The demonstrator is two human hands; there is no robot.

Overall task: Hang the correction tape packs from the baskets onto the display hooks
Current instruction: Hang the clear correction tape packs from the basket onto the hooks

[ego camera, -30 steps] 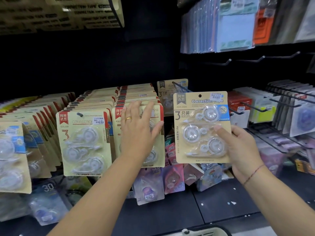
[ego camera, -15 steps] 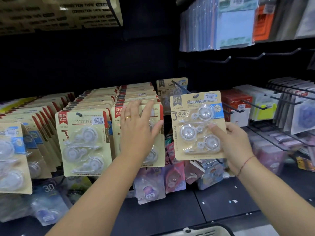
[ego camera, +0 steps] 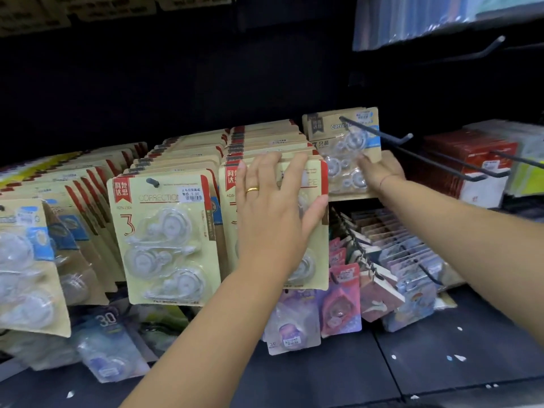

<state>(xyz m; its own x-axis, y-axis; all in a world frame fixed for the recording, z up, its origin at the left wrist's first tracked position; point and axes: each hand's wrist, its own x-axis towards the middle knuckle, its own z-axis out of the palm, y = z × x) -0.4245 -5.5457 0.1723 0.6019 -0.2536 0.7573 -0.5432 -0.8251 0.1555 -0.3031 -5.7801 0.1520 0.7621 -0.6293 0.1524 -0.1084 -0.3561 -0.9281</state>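
Left hand (ego camera: pixel 276 213), fingers spread flat, braces the front hanging pack (ego camera: pixel 312 184). Right hand (ego camera: pixel 381 172) pinches the correction tape pack (ego camera: pixel 343 154) far back along the hook (ego camera: pixel 379 133). If its hole isn't properly threaded, releasing drops it.

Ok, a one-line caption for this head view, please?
Right hand holds a correction tape pack threaded on the display hook while the left hand presses flat on the neighbouring front pack.
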